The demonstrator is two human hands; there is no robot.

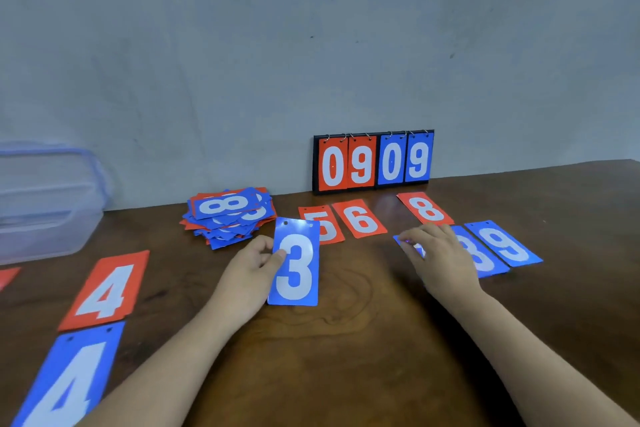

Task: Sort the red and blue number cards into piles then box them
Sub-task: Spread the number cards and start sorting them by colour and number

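My left hand (247,267) pinches a blue 3 card (295,262) by its left edge and holds it upright above the table. My right hand (440,253) rests with spread fingers on a blue card (403,241) lying flat, its number hidden. Beside it lie a blue 8 card (485,258) and a blue 9 card (507,244). Red 5 (323,224), red 6 (360,218) and red 8 (426,208) cards lie behind. A mixed heap of red and blue cards (228,215) sits at the back left. A red 4 (107,289) and a blue 4 (69,381) lie near left.
A clear plastic box with a blue rim (45,198) stands at the far left. A flip scoreboard reading 09 09 (374,161) leans against the grey wall. A red card's corner (7,276) shows at the left edge. The brown wooden table (346,340) spans the view.
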